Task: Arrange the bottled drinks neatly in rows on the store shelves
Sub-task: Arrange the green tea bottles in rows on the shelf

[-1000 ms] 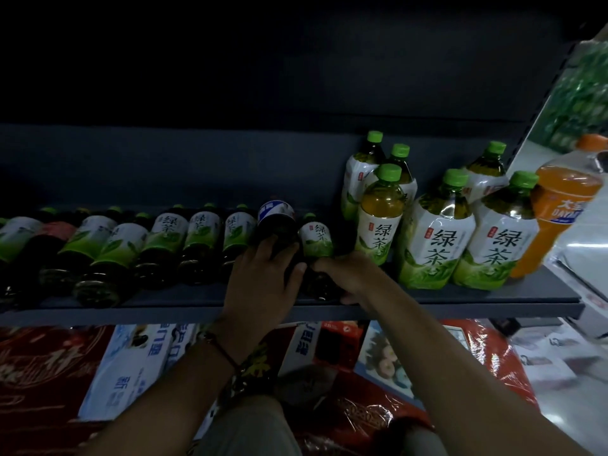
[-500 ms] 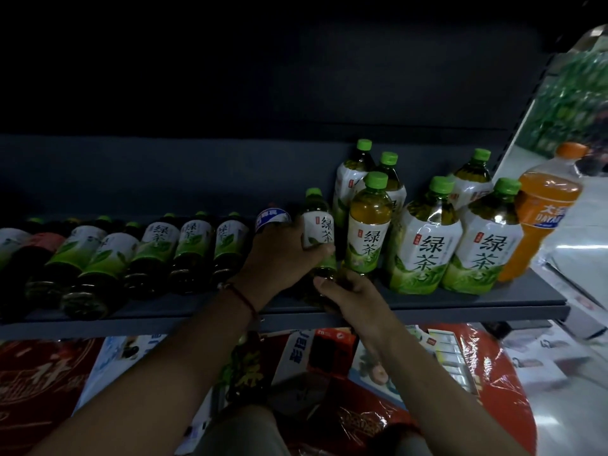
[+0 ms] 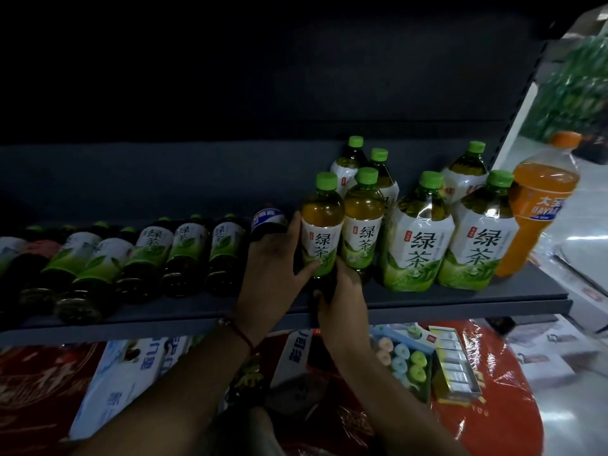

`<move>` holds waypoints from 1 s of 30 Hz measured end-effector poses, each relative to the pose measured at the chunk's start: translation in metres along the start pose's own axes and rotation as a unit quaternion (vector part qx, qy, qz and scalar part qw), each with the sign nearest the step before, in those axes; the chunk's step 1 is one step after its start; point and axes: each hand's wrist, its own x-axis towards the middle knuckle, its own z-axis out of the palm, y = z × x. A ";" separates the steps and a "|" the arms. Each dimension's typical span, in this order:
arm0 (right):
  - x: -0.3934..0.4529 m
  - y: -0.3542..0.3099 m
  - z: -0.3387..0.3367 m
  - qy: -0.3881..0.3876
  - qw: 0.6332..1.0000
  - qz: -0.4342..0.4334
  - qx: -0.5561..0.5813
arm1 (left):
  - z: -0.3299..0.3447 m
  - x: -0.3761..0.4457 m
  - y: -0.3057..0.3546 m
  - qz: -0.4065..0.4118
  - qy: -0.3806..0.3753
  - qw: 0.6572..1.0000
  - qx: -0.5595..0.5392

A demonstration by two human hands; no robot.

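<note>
We are seeing a clear, glossy plastic green tea bottle (image 3: 321,225) wearing a smooth printed film label and a matt green cap. The shelf (image 3: 427,296) is looking like matt dark painted metal. The orange drink bottle (image 3: 539,205) is shining like glossy plastic, and the red packaging (image 3: 493,406) below is glinting like crinkled film.
</note>
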 end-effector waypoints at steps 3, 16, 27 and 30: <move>0.001 0.007 -0.002 -0.033 0.999 -0.027 -0.024 | 0.007 -0.004 -0.002 -0.016 0.021 1.000 -0.010; -0.005 -0.041 -0.071 -0.218 0.966 -0.033 -0.134 | -0.049 -0.042 0.024 -0.054 -0.149 0.986 0.053; 0.004 -0.152 -0.119 -0.377 0.901 -0.026 -0.214 | -0.169 -0.030 0.042 -0.071 -0.291 0.947 0.116; 0.005 -0.156 -0.081 -0.327 0.924 -0.019 -0.196 | -0.167 -0.028 0.020 -0.078 -0.309 0.943 0.101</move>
